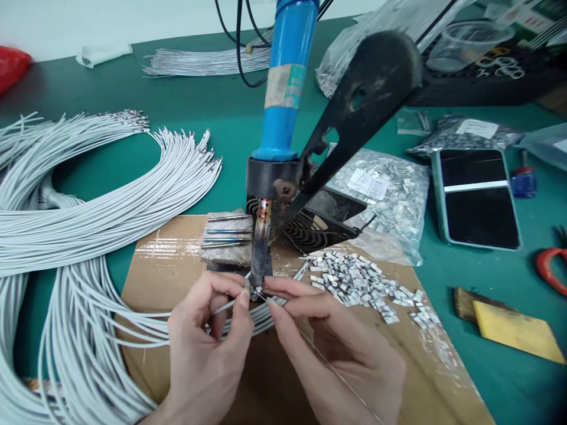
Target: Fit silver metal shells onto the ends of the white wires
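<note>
My left hand (208, 342) pinches the end of a white cable (227, 307) between thumb and forefinger, just under the iron's tip. A thin strand of solder wire (341, 378) runs through the closed fingers of my right hand (341, 348), its end reaching the same spot. Above both hands, a blue-handled soldering iron (279, 82) points down in a black bracket (361, 97). At its tip a tiny metal piece (257, 290) shows, partly covered by my fingertips; whether it touches the tip I cannot tell. More white cables pass behind my hands.
Large bundles of white cables (110, 206) lie at left. On the cardboard (155, 254) are small metal pieces (349, 280) and a pad with thin rods (228, 236). A black fan (319, 224) sits behind the iron. A phone (478, 198), yellow sponge (518, 330) and red-handled tool (551, 271) lie at right.
</note>
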The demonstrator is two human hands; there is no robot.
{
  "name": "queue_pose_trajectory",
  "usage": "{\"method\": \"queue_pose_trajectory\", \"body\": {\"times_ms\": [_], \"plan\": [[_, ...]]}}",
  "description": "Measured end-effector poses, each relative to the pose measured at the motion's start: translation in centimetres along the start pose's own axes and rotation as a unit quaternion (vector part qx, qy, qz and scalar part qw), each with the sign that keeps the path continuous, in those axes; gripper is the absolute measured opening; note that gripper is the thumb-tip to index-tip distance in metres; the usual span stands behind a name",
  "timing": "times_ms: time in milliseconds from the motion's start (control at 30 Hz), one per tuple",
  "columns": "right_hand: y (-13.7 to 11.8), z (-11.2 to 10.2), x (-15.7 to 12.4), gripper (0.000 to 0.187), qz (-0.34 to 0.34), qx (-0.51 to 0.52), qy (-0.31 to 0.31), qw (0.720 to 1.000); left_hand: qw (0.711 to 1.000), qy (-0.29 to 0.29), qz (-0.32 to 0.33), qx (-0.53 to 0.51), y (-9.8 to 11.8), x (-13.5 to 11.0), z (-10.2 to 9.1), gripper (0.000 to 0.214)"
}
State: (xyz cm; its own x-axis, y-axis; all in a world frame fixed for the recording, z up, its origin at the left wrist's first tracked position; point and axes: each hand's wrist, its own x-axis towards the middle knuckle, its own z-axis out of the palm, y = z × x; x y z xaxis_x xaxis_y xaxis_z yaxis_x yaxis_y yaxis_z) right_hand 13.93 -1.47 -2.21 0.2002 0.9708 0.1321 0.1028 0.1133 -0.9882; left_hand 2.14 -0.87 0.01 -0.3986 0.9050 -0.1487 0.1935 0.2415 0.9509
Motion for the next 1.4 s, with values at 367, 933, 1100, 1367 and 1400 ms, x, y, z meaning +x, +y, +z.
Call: {"method": "queue_pose_trajectory", "body": {"times_ms": [367, 933, 1100, 1367, 1400], "plan": [[-0.07, -0.06, 0.05, 0.02, 0.007, 0.013, -0.004, 1.0, 1.0, 0.001, 0.002, -0.005, 0.12, 0.05, -0.08, 0.012], [-0.06, -0.09, 0.03, 0.02, 0.007, 0.013, 0.0, 1.0, 1.0, 0.001, 0.006, 0.0, 0.05, 0.07, -0.14, 0.012], [-0.06, -0.06, -0.02, 0.019, -0.001, 0.015, 0.003, 1.0, 1.0, 0.0, 0.008, 0.002, 0.08, 0.04, -0.2, 0.012], [-0.1, 0.29, 0.05, 0.02, 0.006, 0.021, 0.012, 1.0, 1.0, -0.007, 0.009, 0.0, -0.09, 0.03, -0.34, 0.012], [-0.07, 0.31, 0.04, 0.019, 0.009, 0.021, 0.012, 1.0, 1.0, -0.008, 0.008, -0.002, -0.12, 0.05, -0.35, 0.012]]}}
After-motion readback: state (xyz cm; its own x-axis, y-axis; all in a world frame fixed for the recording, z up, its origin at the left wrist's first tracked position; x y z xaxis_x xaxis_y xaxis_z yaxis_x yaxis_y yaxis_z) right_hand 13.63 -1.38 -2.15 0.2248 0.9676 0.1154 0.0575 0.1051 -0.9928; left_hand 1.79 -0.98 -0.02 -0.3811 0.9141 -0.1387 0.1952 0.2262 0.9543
